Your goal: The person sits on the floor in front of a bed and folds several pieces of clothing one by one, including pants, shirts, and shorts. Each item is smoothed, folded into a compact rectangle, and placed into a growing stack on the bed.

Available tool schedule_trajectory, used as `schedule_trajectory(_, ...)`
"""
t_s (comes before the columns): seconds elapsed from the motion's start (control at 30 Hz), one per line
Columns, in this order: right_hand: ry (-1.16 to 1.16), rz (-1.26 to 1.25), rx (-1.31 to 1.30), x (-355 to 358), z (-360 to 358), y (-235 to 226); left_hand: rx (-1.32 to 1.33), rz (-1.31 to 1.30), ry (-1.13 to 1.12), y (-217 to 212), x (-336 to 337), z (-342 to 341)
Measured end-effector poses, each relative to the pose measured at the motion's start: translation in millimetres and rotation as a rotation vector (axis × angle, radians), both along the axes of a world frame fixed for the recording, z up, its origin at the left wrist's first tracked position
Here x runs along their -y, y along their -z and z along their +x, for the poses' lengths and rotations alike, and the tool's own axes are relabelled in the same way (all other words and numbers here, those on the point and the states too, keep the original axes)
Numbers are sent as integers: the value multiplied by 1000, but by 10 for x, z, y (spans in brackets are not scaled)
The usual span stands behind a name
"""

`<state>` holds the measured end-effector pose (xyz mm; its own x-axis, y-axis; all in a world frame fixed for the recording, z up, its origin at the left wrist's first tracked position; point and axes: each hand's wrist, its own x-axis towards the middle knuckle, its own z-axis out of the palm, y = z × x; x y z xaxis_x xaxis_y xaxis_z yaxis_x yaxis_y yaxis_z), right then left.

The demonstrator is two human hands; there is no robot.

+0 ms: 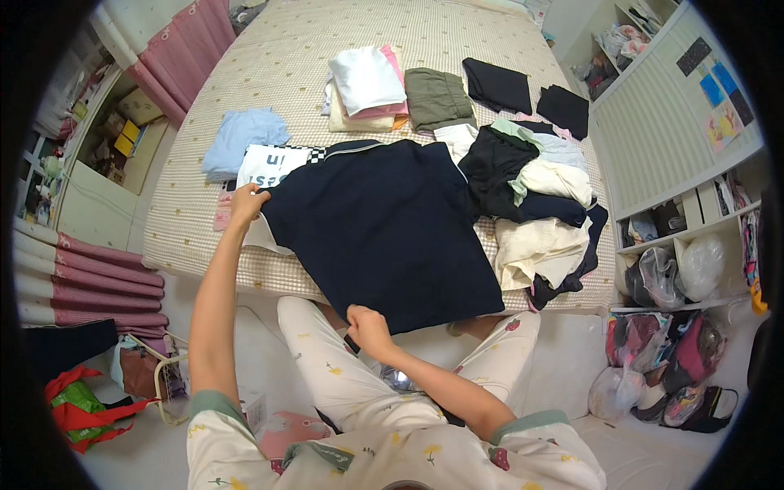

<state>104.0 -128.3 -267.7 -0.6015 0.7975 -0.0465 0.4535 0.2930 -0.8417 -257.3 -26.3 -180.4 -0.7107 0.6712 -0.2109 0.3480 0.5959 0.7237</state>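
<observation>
Navy garment (384, 233) lies right of your left hand (245, 204), beyond your right hand (371, 333) btw; you've got both pinching its edges.

Dark navy garment (384, 233), spread wide, overhanging near edge of bed (184, 233)

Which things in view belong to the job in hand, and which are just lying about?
In the job, apparently:
dark blue garment, held by left hand and right hand
loose clothes heap
folded green garment
light blue garment

Just lying about:
green bag on the left
white plastic bag on the right
</observation>
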Motion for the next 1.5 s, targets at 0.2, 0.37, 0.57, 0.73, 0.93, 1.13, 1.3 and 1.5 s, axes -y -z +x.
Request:
schedule_trajectory(0.2, 255, -204, 138, -261, 287, 226, 43, -66, 109, -291, -444, 209)
schedule_trajectory(0.37, 490, -952, -217, -761, 655, 302, 730, 266, 253, -362, -1117, 670)
schedule_trajectory(0.57, 675, -858, -341, -1116, 1290, 413, 507, 122, 314, -229, -1270, 1167)
schedule_trajectory(0.73, 371, -426, 249, -906, 1572, 562, 424, -11, 253, 223, -1036, 1112)
schedule_trajectory(0.93, 551, -990, -431, -752, 1764, 621, 471, -85, 227, 704, -808, 1003)
schedule_trajectory(1.13, 555, -1189, -510, -604, 1783, 351, -178, 181, 237, 908, -1027, 1062)
schedule_trajectory(1.3, 774, -1331, -196, -363, 1914, 865, -394, 111, 352, 671, -1432, 920)
schedule_trajectory(1.5, 1045, -1028, -922, -198, 1687, 957, -367, -10, 497, 1078, -1583, 408)
